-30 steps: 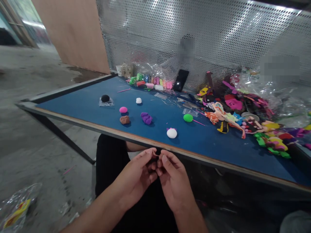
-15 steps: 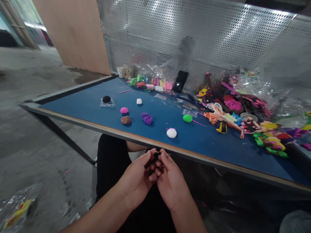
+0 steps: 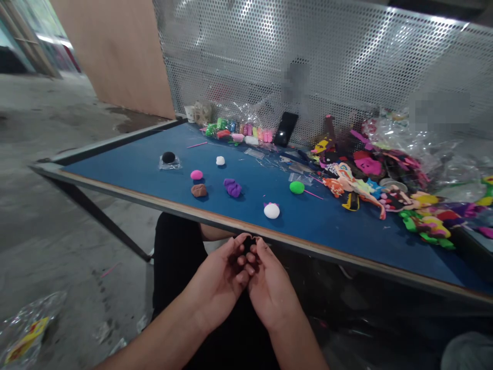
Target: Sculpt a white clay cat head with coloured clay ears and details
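Below the table's front edge, my left hand (image 3: 225, 272) and my right hand (image 3: 267, 275) meet over my lap. Fingers of both are curled, with the thumbs on top and the tips close together. A tiny thing may be pinched between them, but it is too small and dark to make out. Nearest on the table lies a white clay ball (image 3: 271, 210) with small purple pointed bits on top. Left of it are a purple clay lump (image 3: 232, 188), a brown clay lump (image 3: 199, 190), a pink clay ball (image 3: 196, 175) and a small white clay lump (image 3: 220, 161).
On the blue table (image 3: 134, 159), a black clay ball (image 3: 168, 157) rests on clear wrap. To the right lies a green clay ball (image 3: 297, 187) on a pink stick. Packed clay (image 3: 246, 132), a phone (image 3: 286, 129) and a colourful clay heap (image 3: 365, 169) line the perforated metal panel (image 3: 231, 46).
My thumbs and fingertips have shifted slightly upward and a little against each other. The things on the table have stayed where they were.
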### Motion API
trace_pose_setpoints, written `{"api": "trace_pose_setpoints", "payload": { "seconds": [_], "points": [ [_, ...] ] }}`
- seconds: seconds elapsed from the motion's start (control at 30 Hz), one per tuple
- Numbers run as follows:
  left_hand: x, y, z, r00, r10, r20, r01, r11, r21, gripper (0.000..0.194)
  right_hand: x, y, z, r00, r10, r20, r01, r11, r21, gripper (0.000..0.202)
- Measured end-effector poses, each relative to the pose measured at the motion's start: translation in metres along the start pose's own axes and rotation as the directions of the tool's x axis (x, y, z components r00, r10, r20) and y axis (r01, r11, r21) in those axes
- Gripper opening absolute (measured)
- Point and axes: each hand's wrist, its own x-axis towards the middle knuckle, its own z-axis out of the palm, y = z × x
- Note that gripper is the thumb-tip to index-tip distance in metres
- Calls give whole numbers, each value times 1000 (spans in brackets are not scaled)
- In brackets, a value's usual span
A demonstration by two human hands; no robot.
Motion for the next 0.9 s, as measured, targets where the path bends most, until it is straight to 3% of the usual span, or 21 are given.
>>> {"api": "trace_pose_setpoints", "payload": {
  "seconds": [0.3,0.47,0.6,0.73,0.9],
  "points": [
    [1,0,-2,999,19,32,-19,999,29,20,0,1,0,999,35,-2,-35,999,-18,23],
    [3,-3,-3,996,68,55,-77,980,182,19,-3,2,3,997,-59,-44,56,996,-69,20],
    [6,-6,-10,986,110,123,-143,939,311,24,-6,7,4,987,-156,48,161,978,-130,13],
    [16,-8,-21,940,289,179,-340,799,496,29,-5,12,4,971,-226,83,239,949,-205,16],
    [24,-5,-28,824,496,275,-533,511,674,36,-4,15,1,957,-258,133,279,942,-184,20]
  ]
}}
